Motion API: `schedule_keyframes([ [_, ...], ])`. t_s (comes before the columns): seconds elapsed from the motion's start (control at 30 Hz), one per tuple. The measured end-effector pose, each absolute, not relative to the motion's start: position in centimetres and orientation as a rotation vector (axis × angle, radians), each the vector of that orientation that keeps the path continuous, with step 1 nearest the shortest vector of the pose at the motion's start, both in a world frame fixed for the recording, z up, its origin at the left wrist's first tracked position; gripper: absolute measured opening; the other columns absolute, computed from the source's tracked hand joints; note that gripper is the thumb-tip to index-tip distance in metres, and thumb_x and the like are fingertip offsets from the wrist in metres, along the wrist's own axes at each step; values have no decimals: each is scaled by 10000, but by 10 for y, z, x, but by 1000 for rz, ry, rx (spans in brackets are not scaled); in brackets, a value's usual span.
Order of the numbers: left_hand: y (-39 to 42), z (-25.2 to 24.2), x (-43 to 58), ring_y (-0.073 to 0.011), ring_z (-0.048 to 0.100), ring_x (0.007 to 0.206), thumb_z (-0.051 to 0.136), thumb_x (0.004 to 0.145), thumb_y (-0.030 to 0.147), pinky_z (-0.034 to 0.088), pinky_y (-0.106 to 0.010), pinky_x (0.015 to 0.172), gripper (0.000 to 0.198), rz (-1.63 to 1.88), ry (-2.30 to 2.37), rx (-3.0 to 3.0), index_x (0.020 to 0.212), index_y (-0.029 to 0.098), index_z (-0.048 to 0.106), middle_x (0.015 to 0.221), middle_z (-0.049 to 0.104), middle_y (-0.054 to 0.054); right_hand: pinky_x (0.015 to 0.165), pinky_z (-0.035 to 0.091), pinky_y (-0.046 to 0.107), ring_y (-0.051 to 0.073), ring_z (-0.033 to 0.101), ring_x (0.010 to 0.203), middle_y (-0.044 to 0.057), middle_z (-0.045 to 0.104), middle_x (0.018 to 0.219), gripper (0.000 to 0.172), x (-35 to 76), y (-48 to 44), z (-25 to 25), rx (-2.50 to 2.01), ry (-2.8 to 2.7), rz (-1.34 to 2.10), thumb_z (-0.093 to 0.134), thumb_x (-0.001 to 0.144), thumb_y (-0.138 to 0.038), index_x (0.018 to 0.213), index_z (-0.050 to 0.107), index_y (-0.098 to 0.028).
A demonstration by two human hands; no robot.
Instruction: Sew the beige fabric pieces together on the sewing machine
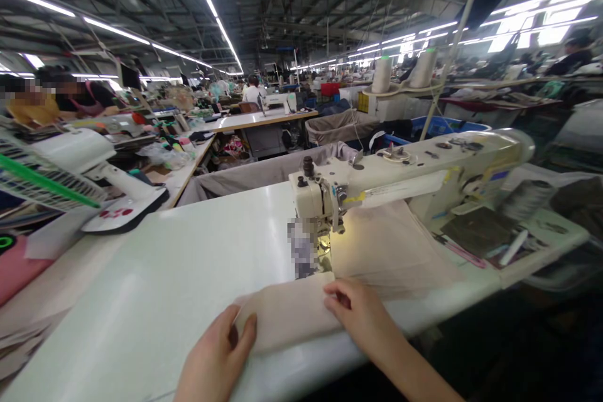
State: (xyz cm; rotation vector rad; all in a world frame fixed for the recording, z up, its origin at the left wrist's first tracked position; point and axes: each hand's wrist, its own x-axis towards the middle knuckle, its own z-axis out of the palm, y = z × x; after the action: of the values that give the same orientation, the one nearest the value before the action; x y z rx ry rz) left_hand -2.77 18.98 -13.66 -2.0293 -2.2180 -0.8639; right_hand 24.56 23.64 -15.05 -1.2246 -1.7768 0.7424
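A beige piece of fabric (289,314) lies on the pale table in front of the sewing machine (372,176). Its far edge reaches close to the lit needle area. My left hand (219,348) pinches the fabric's left end between thumb and fingers. At the right end, my right hand (355,311) grips the fabric with thumb and fingertips, near the needle. More beige fabric (386,245) lies flat under the machine's arm, to the right of the needle.
Scissors with pink handles (464,254), a dark cloth (478,229) and a grey thread cone (526,200) sit at the machine's right. A white fan (101,182) stands left. Cloth-lined bins (264,166) lie behind the table. Several people work farther off.
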Motion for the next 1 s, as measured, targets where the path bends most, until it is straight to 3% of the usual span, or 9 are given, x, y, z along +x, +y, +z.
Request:
schedule_keyframes([
  [0.47, 188, -118, -13, -223, 593, 627, 359, 867, 532, 414, -319, 633, 381, -762, -2294, -2049, 828, 224, 582, 656, 616, -26, 759, 465, 286, 204, 635, 791, 55, 693, 846, 175, 244, 239, -158, -1212, -1773, 677, 610, 840, -209, 939, 752, -178],
  [0.63, 188, -108, -12, -214, 562, 607, 381, 870, 543, 388, -305, 611, 358, -879, -2322, -1982, 734, 230, 490, 617, 561, -16, 760, 482, 296, 209, 641, 784, 66, 694, 838, 220, 243, 240, -163, -1212, -1858, 574, 540, 853, -237, 907, 750, -203],
  [0.8, 189, -106, -17, -169, 500, 598, 449, 860, 354, 330, -271, 599, 218, -935, -2357, -1926, 684, 229, 416, 608, 509, 16, 731, 506, 319, 219, 644, 739, 72, 694, 815, 283, 245, 246, -177, -1161, -1899, 550, 525, 860, -358, 927, 757, -211],
  [1.0, 188, -104, -16, -145, 445, 584, 506, 840, 239, 279, -259, 583, 212, -910, -2405, -1931, 661, 222, 394, 582, 450, 44, 702, 516, 357, 236, 640, 696, 73, 684, 762, 349, 243, 246, -180, -1181, -1835, 542, 503, 818, -444, 867, 759, -213],
])
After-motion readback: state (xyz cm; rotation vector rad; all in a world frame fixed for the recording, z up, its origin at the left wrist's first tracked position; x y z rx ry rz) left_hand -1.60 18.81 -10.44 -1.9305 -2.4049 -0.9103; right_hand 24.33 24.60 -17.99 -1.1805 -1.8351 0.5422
